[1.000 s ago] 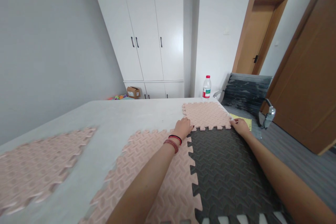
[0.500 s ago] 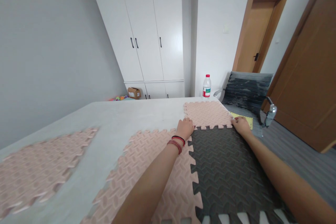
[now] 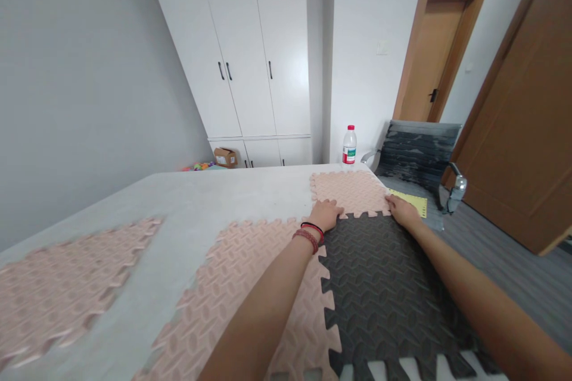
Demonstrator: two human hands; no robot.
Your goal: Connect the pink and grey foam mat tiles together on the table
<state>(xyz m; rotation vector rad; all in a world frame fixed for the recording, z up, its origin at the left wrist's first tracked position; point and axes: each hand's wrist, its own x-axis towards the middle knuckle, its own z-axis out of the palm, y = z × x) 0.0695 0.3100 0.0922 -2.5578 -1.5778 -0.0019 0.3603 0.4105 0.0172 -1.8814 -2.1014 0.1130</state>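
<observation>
A black foam mat tile with a raised tread pattern lies on the table, its left teeth fitted into a large pink foam mat tile. Beyond it, a far pink foam mat tile meets its far edge along a toothed seam. My left hand, with red and black bands at the wrist, presses down on the seam's left part, fingers resting on the mats. At the seam's right end, my right hand grips the far pink tile's near corner between thumb and fingers; some fingertips are hidden.
Another pink tile lies apart at the left on the white table. A red-capped bottle stands at the far edge. Right of the table is a chair with a yellow sheet. A white wardrobe stands behind.
My left hand has slid right along the seam. My right hand stays at the far tile's corner, a little further left in view. The camera view has shifted slightly.
</observation>
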